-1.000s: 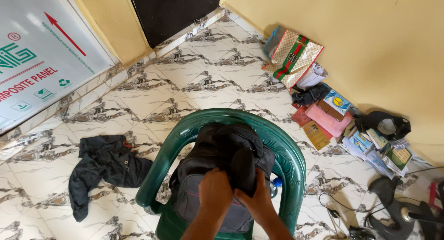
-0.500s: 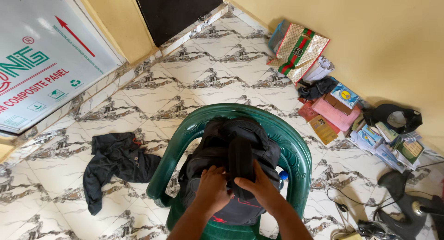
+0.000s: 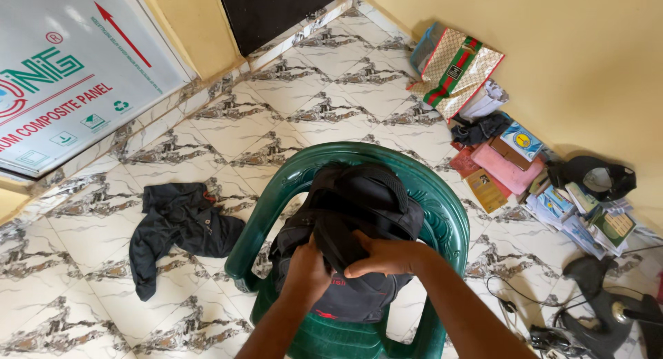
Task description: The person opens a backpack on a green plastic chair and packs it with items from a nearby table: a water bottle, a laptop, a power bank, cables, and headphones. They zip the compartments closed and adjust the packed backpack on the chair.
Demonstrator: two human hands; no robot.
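Right now I'm gripping the black backpack (image 3: 359,228) on the green plastic chair (image 3: 442,214), left hand (image 3: 307,272) and right hand (image 3: 387,255) both clamped on it; tugging unevenly could slide it off.

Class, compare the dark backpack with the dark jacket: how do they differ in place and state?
The backpack sits on the green chair; the jacket lies on the tiled floor. Both hands, left and right, grip the backpack; nothing touches the jacket. The backpack bulges; the jacket lies flat, crumpled. Both are dark fabric.
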